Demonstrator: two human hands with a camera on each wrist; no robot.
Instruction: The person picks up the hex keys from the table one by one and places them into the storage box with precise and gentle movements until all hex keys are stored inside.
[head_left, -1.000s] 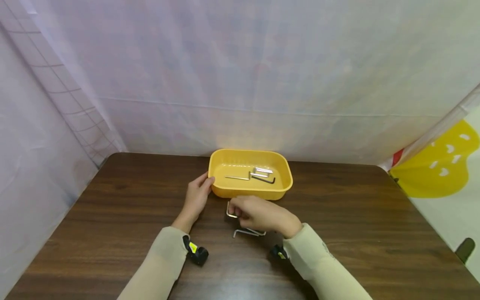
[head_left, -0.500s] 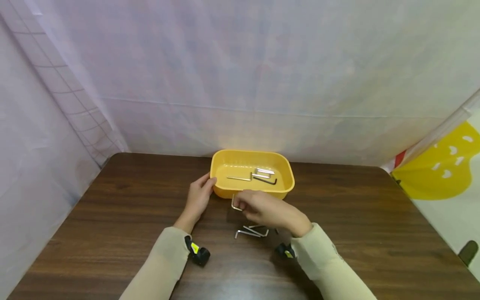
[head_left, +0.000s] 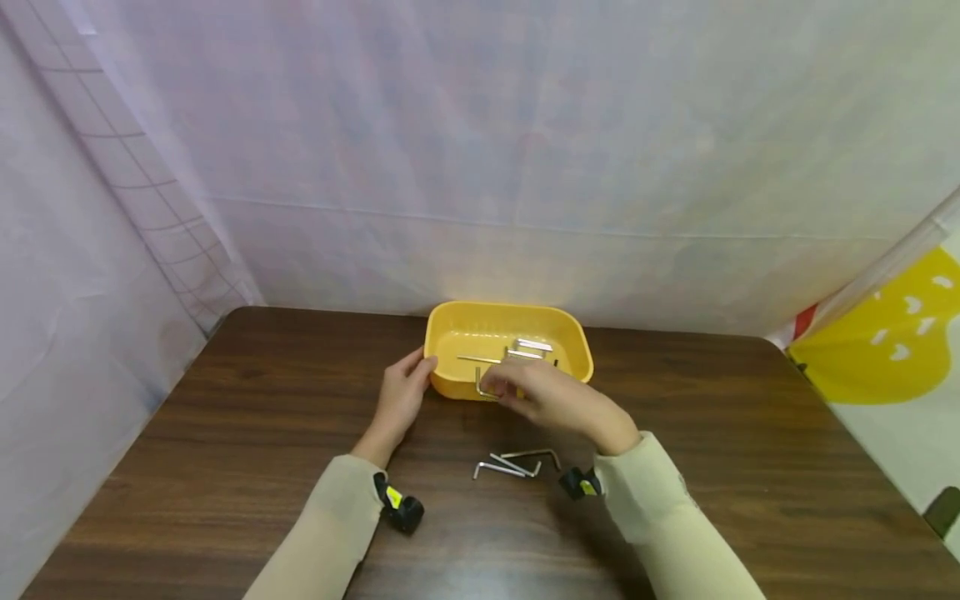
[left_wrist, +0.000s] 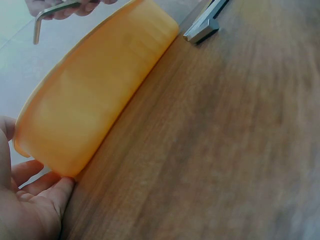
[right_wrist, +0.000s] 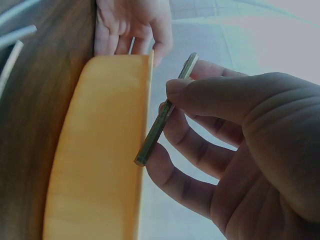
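Right hand (head_left: 551, 397) pinches hex key (head_left: 483, 386) above tray (head_left: 450, 386).

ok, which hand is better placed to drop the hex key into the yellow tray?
Right, most likely. The right hand already pinches the hex key at the near rim of the yellow tray. The left hand holds no key; it rests against the tray's left end, steadying it.
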